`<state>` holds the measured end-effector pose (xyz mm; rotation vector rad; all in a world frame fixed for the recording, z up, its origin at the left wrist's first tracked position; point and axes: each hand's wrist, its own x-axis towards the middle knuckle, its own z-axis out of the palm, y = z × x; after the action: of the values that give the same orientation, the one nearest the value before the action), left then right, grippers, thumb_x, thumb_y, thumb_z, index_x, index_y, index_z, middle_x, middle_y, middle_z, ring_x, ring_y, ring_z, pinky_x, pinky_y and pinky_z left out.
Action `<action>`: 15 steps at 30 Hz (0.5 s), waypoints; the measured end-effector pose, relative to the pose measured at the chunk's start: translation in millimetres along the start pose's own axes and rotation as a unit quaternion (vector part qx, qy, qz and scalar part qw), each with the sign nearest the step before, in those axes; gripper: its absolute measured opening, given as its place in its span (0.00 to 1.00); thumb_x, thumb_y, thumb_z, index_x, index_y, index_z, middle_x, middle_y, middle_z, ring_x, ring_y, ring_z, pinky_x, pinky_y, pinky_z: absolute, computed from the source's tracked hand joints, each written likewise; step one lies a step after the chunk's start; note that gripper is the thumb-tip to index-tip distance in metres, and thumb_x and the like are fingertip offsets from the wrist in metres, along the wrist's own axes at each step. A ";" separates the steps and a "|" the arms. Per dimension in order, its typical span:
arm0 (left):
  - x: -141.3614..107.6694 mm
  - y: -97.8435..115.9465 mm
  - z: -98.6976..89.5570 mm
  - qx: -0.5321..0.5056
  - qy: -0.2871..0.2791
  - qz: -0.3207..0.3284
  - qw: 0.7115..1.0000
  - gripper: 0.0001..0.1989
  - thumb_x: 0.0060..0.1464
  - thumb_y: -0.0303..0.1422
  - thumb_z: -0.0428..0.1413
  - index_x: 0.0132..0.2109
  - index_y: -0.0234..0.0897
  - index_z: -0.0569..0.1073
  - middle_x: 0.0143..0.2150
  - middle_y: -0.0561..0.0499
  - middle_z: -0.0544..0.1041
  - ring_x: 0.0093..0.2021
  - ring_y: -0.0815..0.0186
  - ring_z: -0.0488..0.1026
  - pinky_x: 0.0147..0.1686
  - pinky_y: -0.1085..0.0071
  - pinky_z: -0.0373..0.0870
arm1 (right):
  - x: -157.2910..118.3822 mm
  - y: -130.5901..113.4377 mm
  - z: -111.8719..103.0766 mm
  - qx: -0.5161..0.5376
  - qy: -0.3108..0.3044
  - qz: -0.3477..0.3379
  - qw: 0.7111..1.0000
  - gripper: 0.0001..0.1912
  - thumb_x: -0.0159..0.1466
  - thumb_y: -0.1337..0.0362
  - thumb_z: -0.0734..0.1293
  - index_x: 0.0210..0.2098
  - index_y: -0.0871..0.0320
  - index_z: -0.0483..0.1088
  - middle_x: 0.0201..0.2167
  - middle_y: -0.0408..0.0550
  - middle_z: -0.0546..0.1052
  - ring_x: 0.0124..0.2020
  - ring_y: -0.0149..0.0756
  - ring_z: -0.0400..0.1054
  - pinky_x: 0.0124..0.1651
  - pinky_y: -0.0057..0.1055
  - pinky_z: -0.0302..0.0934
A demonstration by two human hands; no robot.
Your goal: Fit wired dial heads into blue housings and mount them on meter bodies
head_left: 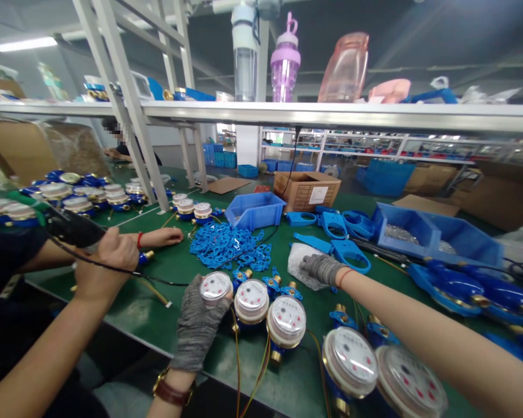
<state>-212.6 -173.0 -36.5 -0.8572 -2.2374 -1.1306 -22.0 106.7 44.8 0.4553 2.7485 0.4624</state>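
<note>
Nearest, the person's left hand [198, 325], in a grey knit glove, is clamped on the edge of a water meter [216, 288] on the green workbench [209, 371]. The right hand [321, 269] lies on a clear plastic bag [304, 266]; I cannot tell if it grips. Just beyond stands a blue plastic bracket [351, 255]. Farther left, a co-worker's hand [107, 264] holds a black cable [74, 229].

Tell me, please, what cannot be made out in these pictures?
In the head view:
Dial numbers on the water meter under the left hand: too small to read.
What the right hand touches: hidden by the hand itself and the crumpled clear plastic bag.
Small metal parts in the blue bin: too small to identify.
Water meter at lower right: cut off by the bottom edge.
</note>
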 end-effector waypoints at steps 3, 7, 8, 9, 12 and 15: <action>3.8 -5.2 -0.4 -0.028 -0.027 0.002 0.999 0.34 0.51 0.45 0.62 0.59 0.37 0.60 0.53 0.44 0.75 0.52 0.56 0.76 0.54 0.62 0.74 | 0.8 1.8 4.2 0.014 0.010 0.010 1.000 0.15 0.70 0.62 0.65 0.54 0.60 0.69 0.52 0.52 0.74 0.51 0.41 0.71 0.53 0.46 0.69; 3.3 -4.0 -7.4 -0.039 -0.052 0.021 0.998 0.30 0.56 0.41 0.60 0.61 0.38 0.60 0.56 0.43 0.74 0.56 0.56 0.74 0.57 0.62 0.72 | 1.4 1.2 6.7 0.041 0.021 0.023 0.999 0.15 0.70 0.61 0.65 0.54 0.59 0.69 0.53 0.52 0.73 0.50 0.41 0.72 0.52 0.46 0.69; 1.5 -0.3 -11.4 -0.030 -0.045 0.034 0.998 0.31 0.56 0.41 0.60 0.62 0.37 0.60 0.58 0.42 0.73 0.57 0.54 0.73 0.58 0.60 0.71 | 1.9 0.6 6.8 0.051 0.024 0.028 0.998 0.15 0.70 0.61 0.65 0.54 0.59 0.69 0.53 0.52 0.73 0.50 0.41 0.72 0.52 0.46 0.69; -1.1 5.2 -16.5 -0.018 -0.027 0.049 0.998 0.31 0.56 0.41 0.60 0.62 0.37 0.60 0.59 0.41 0.73 0.58 0.51 0.72 0.59 0.57 0.70 | 2.5 -0.2 6.6 0.060 0.028 0.033 0.997 0.15 0.70 0.61 0.65 0.53 0.59 0.70 0.53 0.52 0.73 0.50 0.41 0.71 0.53 0.46 0.69; -12.1 31.4 -38.6 -0.010 0.046 0.091 0.995 0.29 0.58 0.43 0.57 0.62 0.36 0.62 0.58 0.38 0.72 0.58 0.46 0.71 0.58 0.50 0.70 | 3.4 -2.4 5.2 0.093 0.047 0.053 0.993 0.15 0.69 0.61 0.66 0.52 0.61 0.70 0.52 0.53 0.74 0.52 0.42 0.70 0.56 0.48 0.66; -22.6 62.8 -62.9 -0.079 0.070 0.072 0.992 0.22 0.60 0.41 0.55 0.58 0.38 0.67 0.55 0.42 0.74 0.56 0.49 0.73 0.59 0.53 0.70 | 1.3 -0.5 4.5 0.141 0.070 0.069 0.985 0.14 0.69 0.60 0.66 0.50 0.61 0.71 0.51 0.52 0.75 0.52 0.42 0.70 0.56 0.49 0.65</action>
<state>-143.4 -203.4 15.4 -0.9546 -1.9593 -1.2716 -21.7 107.9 40.2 0.7113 2.9437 0.1376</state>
